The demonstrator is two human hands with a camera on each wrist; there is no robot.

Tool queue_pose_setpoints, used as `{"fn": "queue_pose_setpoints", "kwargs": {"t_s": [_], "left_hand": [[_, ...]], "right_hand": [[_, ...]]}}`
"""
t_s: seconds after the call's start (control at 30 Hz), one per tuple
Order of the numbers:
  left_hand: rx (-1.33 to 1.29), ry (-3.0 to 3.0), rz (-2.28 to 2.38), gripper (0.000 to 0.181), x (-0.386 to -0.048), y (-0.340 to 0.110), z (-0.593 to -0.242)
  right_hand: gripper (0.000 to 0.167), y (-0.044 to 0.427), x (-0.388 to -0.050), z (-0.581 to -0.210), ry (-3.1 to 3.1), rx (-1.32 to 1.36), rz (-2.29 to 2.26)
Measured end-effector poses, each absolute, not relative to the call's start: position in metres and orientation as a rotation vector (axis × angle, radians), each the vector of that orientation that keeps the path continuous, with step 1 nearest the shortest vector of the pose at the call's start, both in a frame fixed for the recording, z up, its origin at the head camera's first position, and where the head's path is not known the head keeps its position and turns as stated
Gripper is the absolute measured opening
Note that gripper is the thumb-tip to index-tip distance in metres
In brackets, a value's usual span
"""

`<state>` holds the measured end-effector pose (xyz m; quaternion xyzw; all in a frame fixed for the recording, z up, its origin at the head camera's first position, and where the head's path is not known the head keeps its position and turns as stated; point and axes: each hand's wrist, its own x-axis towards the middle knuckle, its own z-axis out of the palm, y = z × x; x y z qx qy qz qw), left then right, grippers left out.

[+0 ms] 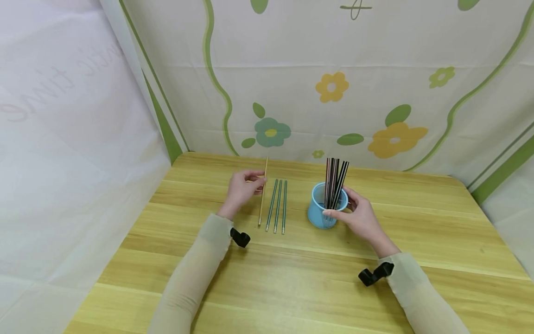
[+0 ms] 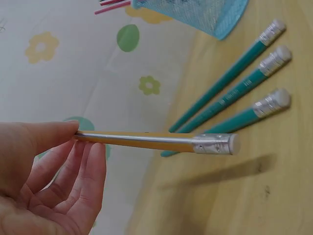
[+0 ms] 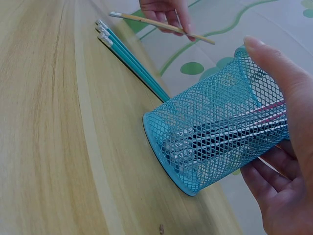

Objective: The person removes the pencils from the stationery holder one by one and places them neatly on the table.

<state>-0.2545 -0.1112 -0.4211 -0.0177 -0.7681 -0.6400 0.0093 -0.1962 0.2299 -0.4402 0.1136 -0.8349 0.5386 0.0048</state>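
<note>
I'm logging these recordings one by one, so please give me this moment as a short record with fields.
Left hand: pinches a yellow pencil, raised off the table
Right hand: curled round a blue mesh cup
Cup contents: dark pencils, eraser ends down; exact count unclear
Loose on table: three green pencils, side by side between yellow pencil and cup
Backdrop: flower-print cloth behind the table

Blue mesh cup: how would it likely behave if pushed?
The blue mesh cup is probably light, its wall being open mesh. It might tip if pushed high, since dark pencils rise above its rim.
</note>
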Motion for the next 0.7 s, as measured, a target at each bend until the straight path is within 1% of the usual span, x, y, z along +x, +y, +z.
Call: {"fn": "queue_pose_setpoints", "kwargs": {"t_s": [0.33, 0.7], "left_hand": [[0.014, -2.481, -1.986, 0.028, -0.261, -0.112, -0.44], [0.112, -2.53, -1.965, 0.027, -0.269, -0.11, -0.451]], "right_hand": [[0.096, 0.23, -0.197, -0.442, -2.616, 0.346, 1.69], [0.095, 0.23, -0.198, -0.444, -2.618, 0.347, 1.668]]}}
